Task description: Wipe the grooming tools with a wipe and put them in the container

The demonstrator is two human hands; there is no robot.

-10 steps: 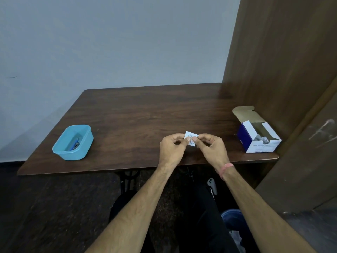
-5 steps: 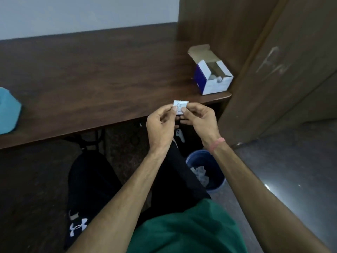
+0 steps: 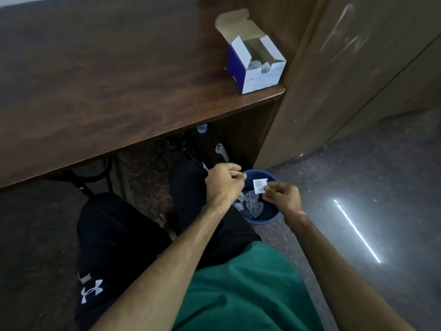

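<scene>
My right hand (image 3: pixel 281 197) pinches a small white wipe packet (image 3: pixel 259 185) by its lower corner, above a blue bin (image 3: pixel 263 220) on the floor. My left hand (image 3: pixel 223 185) is just left of the packet and apart from it. Its fingers are curled, and the frame does not show whether they hold anything. The open white and blue box of wipes (image 3: pixel 256 65) stands at the right front corner of the brown table (image 3: pixel 119 80). The light blue container and the grooming tools are out of view.
The bin holds several discarded packets (image 3: pixel 250 204). A brown wooden panel (image 3: pixel 346 80) rises right of the table. My legs in black trousers (image 3: pixel 124 235) are under the table edge. A grey floor lies to the right.
The view has tilted down and right, away from the table. Both hands moved off the table to above the bin. The left hand let go of the packet, which the right hand still pinches.
</scene>
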